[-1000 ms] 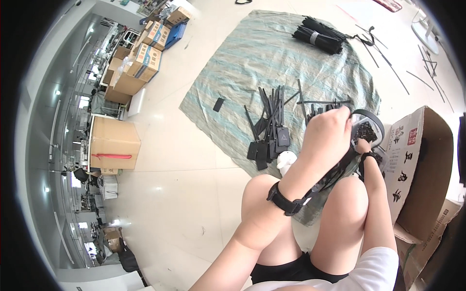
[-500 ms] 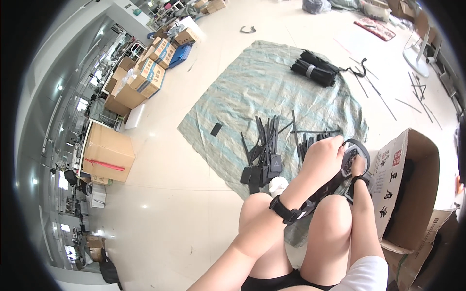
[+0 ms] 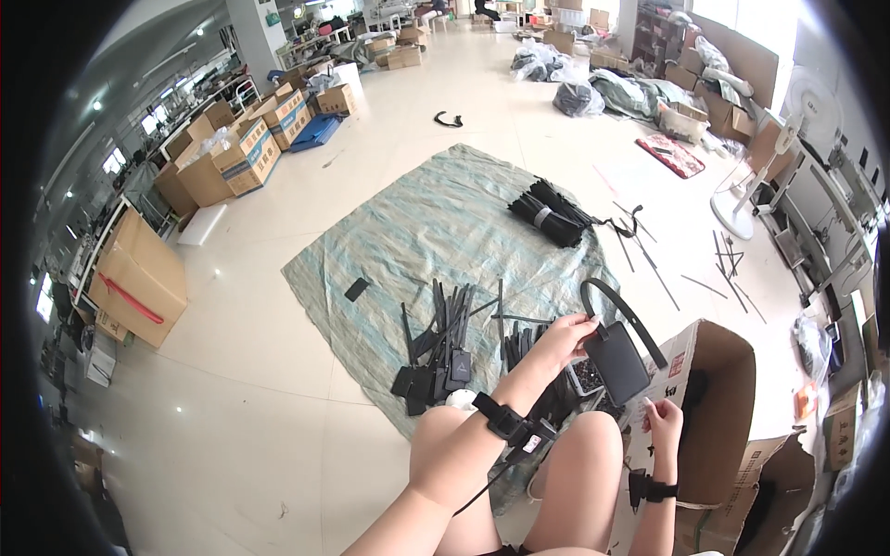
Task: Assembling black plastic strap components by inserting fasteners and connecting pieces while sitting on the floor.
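My left hand (image 3: 562, 343) pinches the upper left edge of a black flat tag with a strap (image 3: 619, 364), whose long strap arches up and over to the right. Just below the tag's lower corner is my right hand (image 3: 664, 424), raised, with its fingertips pressed together; whatever may be between them is too small to make out. Partly behind the tag sits a clear tray of small dark parts (image 3: 584, 374). On the green-striped sheet lie several similar black tags (image 3: 434, 375) and a bunch of black straps (image 3: 454, 310).
An open cardboard box (image 3: 723, 398) stands close to my right. A bundle of black straps (image 3: 549, 215) lies farther back on the sheet (image 3: 399, 218). Loose strips (image 3: 732, 269) and a standing fan (image 3: 742, 208) are to the right; cartons (image 3: 246, 153) line the left.
My right hand has come up out of the small-parts tray and now stands beside the tag. My left hand has turned the tag so its flat face shows. The view has tilted up.
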{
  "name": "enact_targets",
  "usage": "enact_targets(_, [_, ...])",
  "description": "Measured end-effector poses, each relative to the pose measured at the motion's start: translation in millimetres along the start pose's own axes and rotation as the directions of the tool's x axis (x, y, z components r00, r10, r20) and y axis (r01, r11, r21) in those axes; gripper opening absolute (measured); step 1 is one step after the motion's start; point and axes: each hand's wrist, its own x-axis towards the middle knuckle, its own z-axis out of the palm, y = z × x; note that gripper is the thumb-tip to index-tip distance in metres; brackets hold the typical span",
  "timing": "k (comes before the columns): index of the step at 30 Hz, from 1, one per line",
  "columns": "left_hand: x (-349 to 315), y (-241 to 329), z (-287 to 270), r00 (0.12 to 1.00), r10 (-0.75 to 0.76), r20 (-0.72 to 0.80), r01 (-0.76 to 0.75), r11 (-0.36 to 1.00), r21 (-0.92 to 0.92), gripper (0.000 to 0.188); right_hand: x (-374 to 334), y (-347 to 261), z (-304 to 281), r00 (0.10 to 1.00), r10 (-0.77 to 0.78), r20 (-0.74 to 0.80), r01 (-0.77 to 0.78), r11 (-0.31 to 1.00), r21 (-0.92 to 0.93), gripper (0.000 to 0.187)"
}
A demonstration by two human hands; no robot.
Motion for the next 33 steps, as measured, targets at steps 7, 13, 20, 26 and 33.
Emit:
enact_targets(7, [-12.1,3.2,-3.5,0.999,0.037,-0.016,-0.039,0.991,-0.130,0.010,-72.5,-125.2,-20.6,0.977,0.059,0.205,-0.154,0.862,0.483,0.019])
enact_targets(13, [-13.9,12.9,-19.8,0.861,0.482,-0.163,-0.313,0.754,0.577,0.022,-73.2,-198.4,31.0,0.896,-0.096,0.434,-0.243,0.711,0.660,0.021])
enact_targets(20, [-40.6,46.4,-19.8,0.748,0.623,-0.227,-0.321,0.640,0.698,0.030,1.0,-201.2,103.6,0.835,-0.231,0.499,-0.227,0.682,0.696,0.019])
enact_targets(26, [-38.6,54.2,-17.6,0.597,0.792,-0.126,-0.168,0.277,0.946,0.028,49.6,-145.1,120.2,0.843,-0.159,0.513,-0.312,0.633,0.709,0.016])
enact_targets(33, [-30.3,53.4,-18.5,0.673,0.732,-0.109,-0.209,0.329,0.921,0.031,95.2,-103.8,105.3,0.921,-0.149,0.360,-0.144,0.728,0.670,0.013])
